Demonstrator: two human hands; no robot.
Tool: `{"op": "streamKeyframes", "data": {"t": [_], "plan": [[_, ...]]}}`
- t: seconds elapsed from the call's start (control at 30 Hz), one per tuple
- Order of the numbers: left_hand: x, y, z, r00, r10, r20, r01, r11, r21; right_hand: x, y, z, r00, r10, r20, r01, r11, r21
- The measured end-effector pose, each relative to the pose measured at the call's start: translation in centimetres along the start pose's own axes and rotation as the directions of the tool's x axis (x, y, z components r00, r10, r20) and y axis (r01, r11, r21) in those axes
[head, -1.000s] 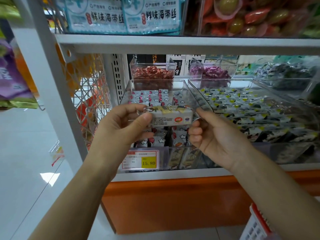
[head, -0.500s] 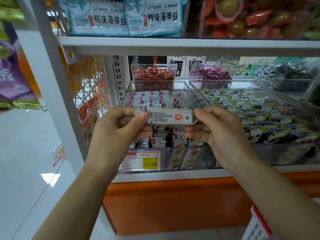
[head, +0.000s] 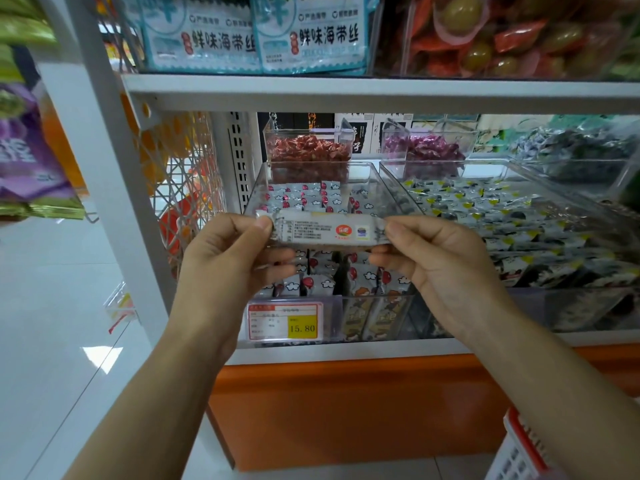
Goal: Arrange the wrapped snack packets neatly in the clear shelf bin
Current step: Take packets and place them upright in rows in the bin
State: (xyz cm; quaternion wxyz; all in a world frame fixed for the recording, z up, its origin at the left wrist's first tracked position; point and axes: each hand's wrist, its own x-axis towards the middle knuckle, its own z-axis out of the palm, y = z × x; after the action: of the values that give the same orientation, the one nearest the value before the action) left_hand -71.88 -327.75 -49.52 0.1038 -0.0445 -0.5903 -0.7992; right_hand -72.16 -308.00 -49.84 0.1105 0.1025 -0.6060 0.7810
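A long white wrapped snack packet [head: 325,231] is held level in front of the clear shelf bin [head: 375,181], its printed back facing me. My left hand [head: 225,265] pinches its left end between thumb and fingers. My right hand [head: 440,261] pinches its right end the same way. Inside the bin lie several white packets with red balloons and clouds [head: 311,199], in rows at the back and looser at the front. My hands and the packet hide the bin's middle.
A price tag reading 15.80 [head: 284,322] sits on the bin's front. A wider clear bin of dark and yellow packets [head: 502,220] stands right. Small bins of red [head: 308,150] and purple sweets [head: 426,148] stand behind. A shelf board [head: 346,93] runs overhead; a red-and-white basket [head: 519,452] is at the lower right.
The packet has been turned from its yellow front to its printed back. Both hands moved to its ends, and it is held flat and level.
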Motion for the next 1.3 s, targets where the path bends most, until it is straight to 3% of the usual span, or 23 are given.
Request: {"op": "streamKeyframes", "data": {"t": [0.17,0.33,0.43,0.6,0.8,0.9,1.07,1.3], "plan": [[0.1,0.2,-0.1,0.984,-0.142,0.11,0.148,0.988,-0.046,-0.2,0.0,-0.1,0.98,-0.197,0.037,0.2,0.944,-0.262],[0.0,0.1,0.1,0.971,-0.174,0.167,0.182,0.983,-0.034,-0.2,0.0,-0.1,0.977,-0.195,0.083,0.211,0.93,-0.301],[-0.1,0.1,-0.1,0.974,-0.125,0.189,0.133,0.991,-0.033,-0.2,0.3,-0.1,0.991,-0.107,0.076,0.121,0.971,-0.205],[-0.3,0.0,0.0,0.959,-0.051,0.278,0.027,0.996,0.09,-0.7,0.5,0.3,0.991,-0.084,0.1,0.117,0.912,-0.394],[-0.5,0.0,0.3,0.973,-0.051,0.224,-0.007,0.968,0.25,-0.5,0.5,0.2,0.985,-0.072,0.16,0.121,0.938,-0.325],[-0.7,0.1,0.5,0.971,-0.017,0.239,-0.068,0.937,0.342,-0.5,0.7,0.4,0.989,-0.09,0.114,0.122,0.938,-0.324],[-1.1,0.1,1.1,0.953,0.034,0.3,-0.142,0.927,0.348,-0.3,0.8,0.3,0.992,-0.127,-0.001,0.119,0.928,-0.352],[-1.2,-0.4,1.4,0.936,0.035,0.351,-0.179,0.905,0.386,-0.1,1.0,0.3,0.975,-0.219,-0.048,0.176,0.881,-0.439]]}}
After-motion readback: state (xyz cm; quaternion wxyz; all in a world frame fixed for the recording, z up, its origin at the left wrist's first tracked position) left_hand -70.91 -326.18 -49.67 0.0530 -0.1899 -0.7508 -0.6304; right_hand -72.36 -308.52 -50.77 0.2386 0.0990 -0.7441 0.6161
